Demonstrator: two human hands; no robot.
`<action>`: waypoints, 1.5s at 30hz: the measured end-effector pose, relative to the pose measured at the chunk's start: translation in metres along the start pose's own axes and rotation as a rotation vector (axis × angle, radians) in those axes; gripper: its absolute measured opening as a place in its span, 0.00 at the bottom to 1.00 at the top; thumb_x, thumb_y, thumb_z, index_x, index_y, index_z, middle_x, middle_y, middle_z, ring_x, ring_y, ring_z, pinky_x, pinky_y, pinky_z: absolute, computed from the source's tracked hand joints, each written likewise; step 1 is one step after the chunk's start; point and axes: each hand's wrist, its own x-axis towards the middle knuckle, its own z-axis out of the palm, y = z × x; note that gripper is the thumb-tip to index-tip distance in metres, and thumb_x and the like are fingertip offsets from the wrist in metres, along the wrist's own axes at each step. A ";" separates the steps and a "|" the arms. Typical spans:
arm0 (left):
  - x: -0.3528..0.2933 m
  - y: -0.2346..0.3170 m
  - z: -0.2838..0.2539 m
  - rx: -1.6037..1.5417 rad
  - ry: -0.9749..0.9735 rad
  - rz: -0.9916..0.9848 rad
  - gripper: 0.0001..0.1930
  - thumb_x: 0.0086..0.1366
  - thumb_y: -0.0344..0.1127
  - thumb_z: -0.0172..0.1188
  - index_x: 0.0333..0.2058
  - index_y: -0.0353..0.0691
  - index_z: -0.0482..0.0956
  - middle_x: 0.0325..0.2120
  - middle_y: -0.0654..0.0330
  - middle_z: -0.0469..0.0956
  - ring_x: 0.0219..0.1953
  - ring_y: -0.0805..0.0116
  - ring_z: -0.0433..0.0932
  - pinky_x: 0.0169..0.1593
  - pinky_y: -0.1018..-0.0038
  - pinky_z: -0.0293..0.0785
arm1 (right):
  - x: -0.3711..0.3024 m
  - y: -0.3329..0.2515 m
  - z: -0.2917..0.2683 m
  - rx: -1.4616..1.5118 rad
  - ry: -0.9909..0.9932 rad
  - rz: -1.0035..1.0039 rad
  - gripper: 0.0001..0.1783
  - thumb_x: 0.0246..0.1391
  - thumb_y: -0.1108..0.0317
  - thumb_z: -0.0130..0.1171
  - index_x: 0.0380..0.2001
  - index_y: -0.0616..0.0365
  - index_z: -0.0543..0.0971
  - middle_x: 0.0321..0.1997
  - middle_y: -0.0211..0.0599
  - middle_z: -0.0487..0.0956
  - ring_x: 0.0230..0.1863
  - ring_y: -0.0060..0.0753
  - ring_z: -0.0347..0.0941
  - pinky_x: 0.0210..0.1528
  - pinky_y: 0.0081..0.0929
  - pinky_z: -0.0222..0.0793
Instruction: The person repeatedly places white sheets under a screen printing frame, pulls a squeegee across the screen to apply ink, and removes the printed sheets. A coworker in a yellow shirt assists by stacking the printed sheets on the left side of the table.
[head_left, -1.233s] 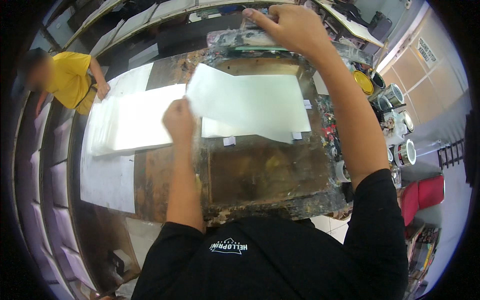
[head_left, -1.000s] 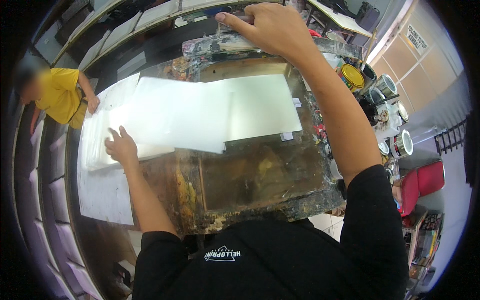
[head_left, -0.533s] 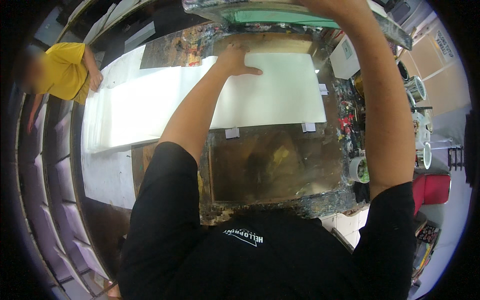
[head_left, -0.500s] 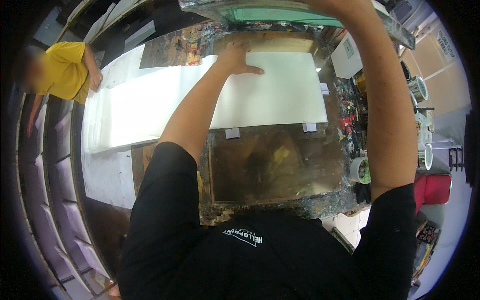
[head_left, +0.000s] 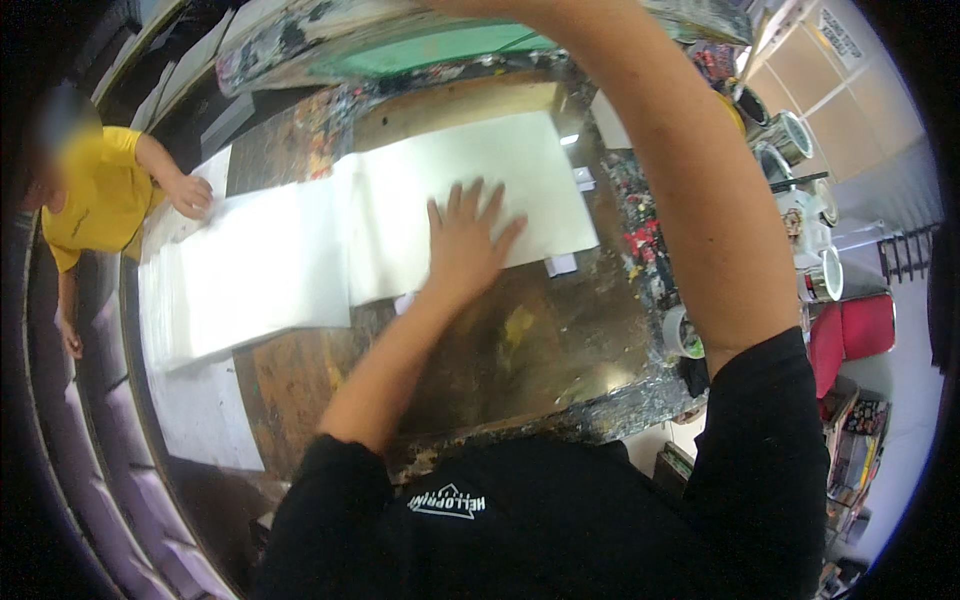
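A white sheet (head_left: pixel 500 150) lies on the brown, paint-stained board (head_left: pixel 520 340) in front of me. My left hand (head_left: pixel 468 235) rests on it near its close edge, palm down and fingers spread. Small pale tabs (head_left: pixel 562 265) sit along the sheet's near and right edges. Left of the sheet is a stack of white sheets (head_left: pixel 240 275), overlapping it or meeting its edge. Across the top, my right forearm (head_left: pixel 690 180) reaches toward a raised frame with green mesh (head_left: pixel 430 50). My right hand is beyond the picture's upper edge.
A person in a yellow shirt (head_left: pixel 95 195) stands at the far left, one hand (head_left: pixel 190 195) by the stack's corner. Open cans (head_left: pixel 790 135) and a roll of tape (head_left: pixel 682 332) line the right side. A red chair (head_left: pixel 865 328) stands farther right. Racks (head_left: pixel 130 420) run along the left.
My left hand has gone from the sheet's far edge to its near part and now lies flat. The whole view has shifted. My right arm reaches farther left along the raised frame.
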 end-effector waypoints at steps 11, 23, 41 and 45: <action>-0.029 0.025 0.021 0.069 0.053 0.043 0.35 0.75 0.61 0.46 0.74 0.48 0.63 0.76 0.46 0.54 0.77 0.36 0.49 0.74 0.32 0.36 | 0.003 0.003 0.010 0.005 0.120 -0.067 0.51 0.67 0.28 0.39 0.18 0.69 0.83 0.21 0.58 0.81 0.29 0.57 0.83 0.39 0.47 0.78; -0.045 0.007 -0.106 -1.099 0.492 -0.379 0.50 0.63 0.34 0.74 0.75 0.33 0.50 0.60 0.45 0.75 0.55 0.58 0.81 0.53 0.66 0.82 | -0.032 -0.003 0.035 -0.023 0.122 -0.023 0.43 0.63 0.28 0.48 0.20 0.62 0.79 0.18 0.47 0.78 0.25 0.50 0.78 0.35 0.45 0.73; -0.157 -0.041 -0.028 -0.150 0.353 -0.262 0.56 0.38 0.65 0.81 0.63 0.34 0.77 0.35 0.61 0.72 0.42 0.60 0.69 0.51 0.61 0.60 | -0.208 -0.008 0.221 -0.006 -0.215 0.003 0.23 0.48 0.67 0.69 0.49 0.47 0.78 0.45 0.34 0.79 0.50 0.42 0.76 0.55 0.53 0.61; -0.157 -0.039 -0.033 -0.195 0.351 -0.270 0.57 0.37 0.65 0.81 0.63 0.34 0.76 0.36 0.61 0.72 0.42 0.60 0.69 0.53 0.61 0.58 | -0.111 0.033 0.263 -0.083 -0.185 0.035 0.17 0.52 0.65 0.65 0.46 0.47 0.77 0.44 0.35 0.80 0.49 0.44 0.78 0.52 0.58 0.64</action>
